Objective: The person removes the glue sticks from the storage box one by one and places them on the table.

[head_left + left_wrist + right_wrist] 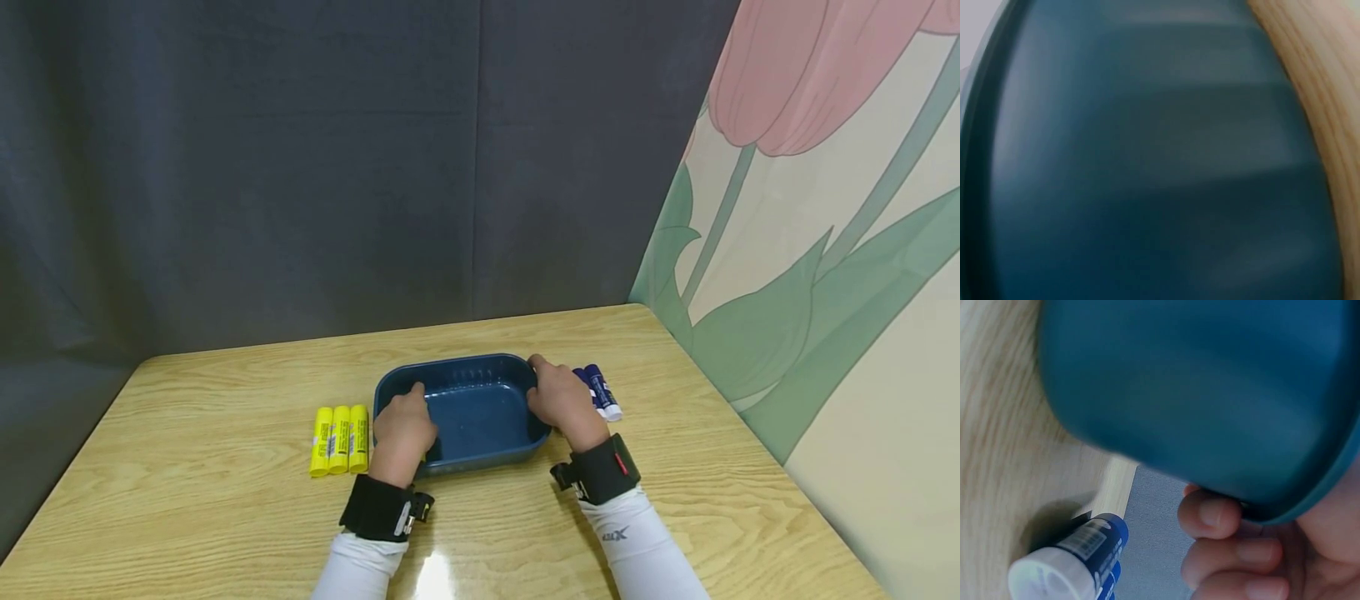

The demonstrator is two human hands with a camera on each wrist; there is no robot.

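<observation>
A dark blue rectangular plastic basin (480, 417) with rounded corners is on the wooden table. My left hand (405, 425) grips its left end, one finger showing over the inside; in the left wrist view the basin's wall (1147, 137) fills most of the picture and hides the fingers. At the right end, my right hand (558, 396) holds the rim. The right wrist view shows its curled fingers (1235, 550) under the lip of the basin (1197, 394).
Three yellow glue sticks (340, 440) lie side by side left of the basin. Dark blue glue sticks with white ends (602, 392) lie just beyond my right hand. A dark curtain (322, 167) hangs behind the table (225, 517), and a flower-painted wall (840, 333) borders its right side.
</observation>
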